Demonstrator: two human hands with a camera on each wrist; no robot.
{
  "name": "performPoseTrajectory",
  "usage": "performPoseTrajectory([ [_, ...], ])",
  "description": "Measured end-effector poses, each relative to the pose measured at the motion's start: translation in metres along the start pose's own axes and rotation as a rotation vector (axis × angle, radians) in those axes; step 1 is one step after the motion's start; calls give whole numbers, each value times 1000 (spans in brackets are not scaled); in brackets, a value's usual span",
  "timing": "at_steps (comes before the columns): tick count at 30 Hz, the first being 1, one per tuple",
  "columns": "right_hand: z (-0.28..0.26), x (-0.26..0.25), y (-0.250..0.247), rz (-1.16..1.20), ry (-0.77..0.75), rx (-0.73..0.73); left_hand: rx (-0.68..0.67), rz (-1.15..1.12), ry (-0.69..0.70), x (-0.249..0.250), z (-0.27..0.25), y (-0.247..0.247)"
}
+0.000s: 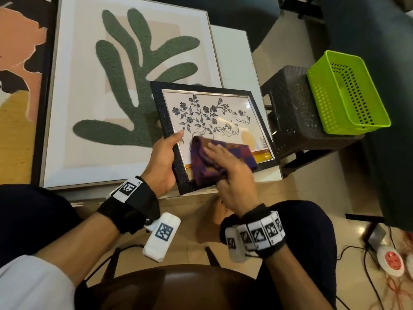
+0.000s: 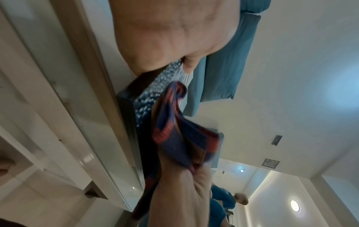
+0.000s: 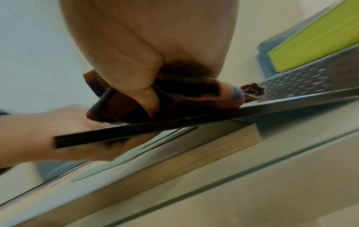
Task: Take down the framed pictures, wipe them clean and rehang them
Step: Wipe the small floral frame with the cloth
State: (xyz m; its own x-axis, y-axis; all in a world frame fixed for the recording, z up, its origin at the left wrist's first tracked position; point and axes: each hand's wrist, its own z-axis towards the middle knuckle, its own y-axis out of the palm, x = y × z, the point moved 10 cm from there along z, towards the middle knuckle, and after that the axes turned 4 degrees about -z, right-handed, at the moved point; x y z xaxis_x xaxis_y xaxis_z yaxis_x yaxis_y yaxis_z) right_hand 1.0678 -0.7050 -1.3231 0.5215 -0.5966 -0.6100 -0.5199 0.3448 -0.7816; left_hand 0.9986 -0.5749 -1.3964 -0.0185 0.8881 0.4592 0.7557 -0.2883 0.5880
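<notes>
A small black-framed picture (image 1: 212,117) with a floral drawing lies tilted over the table's near right corner. My left hand (image 1: 164,157) grips its left edge, thumb on the front; the palm (image 2: 170,35) fills the left wrist view above the speckled frame (image 2: 153,92). My right hand (image 1: 232,173) holds a purple and red checked cloth (image 1: 225,155) and presses it on the lower glass. In the right wrist view the thumb (image 3: 143,92) curls into the bunched cloth (image 3: 194,96) on the frame edge (image 3: 174,124).
A large white-framed picture (image 1: 125,86) of a green plant shape lies on the white table (image 1: 237,63), beside an orange and black picture (image 1: 17,63). A green basket (image 1: 346,92) sits on a dark stool (image 1: 297,113) to the right. Cables and a power strip (image 1: 391,260) lie on the floor.
</notes>
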Motion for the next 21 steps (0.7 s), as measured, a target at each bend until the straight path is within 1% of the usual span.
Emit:
performPoseTrajectory([
  [1, 8, 13, -10, -16, 84, 38, 0, 9, 16, 2, 0, 0],
  [2, 12, 16, -15, -34, 113, 56, -10, 13, 24, 2, 0, 2],
  [3, 11, 7, -13, -51, 93, 40, -15, 12, 25, 2, 1, 2],
  [6, -9, -37, 14, -5, -138, -112, -14, 20, -13, 0, 1, 1],
  [7, -10, -39, 16, 3, -171, -124, -8, 20, -19, 0, 1, 0],
  [8, -4, -31, 12, 3, -151, -109, -16, 13, -19, 0, 0, 1],
  [10, 18, 0, -5, -2, 7, -34, -43, 9, 4, 1, -2, 5],
  [11, 24, 5, -12, -15, 54, -7, -36, 7, 17, 3, -3, 5],
  [12, 24, 1, -12, -31, 53, -10, -33, 6, 15, 2, -3, 5],
  [13, 21, -13, -7, -57, 7, -41, -31, -5, 6, 2, -2, 5],
  [15, 2, -41, 13, -56, -132, -144, -11, -27, -32, -1, -4, 3],
  [16, -3, -44, 16, -37, -165, -152, -6, -28, -40, -1, -4, 3],
  [17, 1, -39, 13, -26, -162, -124, -9, -40, -35, 0, -5, 4],
  [20, 26, -3, -11, -47, 45, 10, -50, -67, -11, 3, -8, 9],
  [21, 27, -5, -12, -58, 54, 9, -60, -67, -20, 3, -9, 11],
])
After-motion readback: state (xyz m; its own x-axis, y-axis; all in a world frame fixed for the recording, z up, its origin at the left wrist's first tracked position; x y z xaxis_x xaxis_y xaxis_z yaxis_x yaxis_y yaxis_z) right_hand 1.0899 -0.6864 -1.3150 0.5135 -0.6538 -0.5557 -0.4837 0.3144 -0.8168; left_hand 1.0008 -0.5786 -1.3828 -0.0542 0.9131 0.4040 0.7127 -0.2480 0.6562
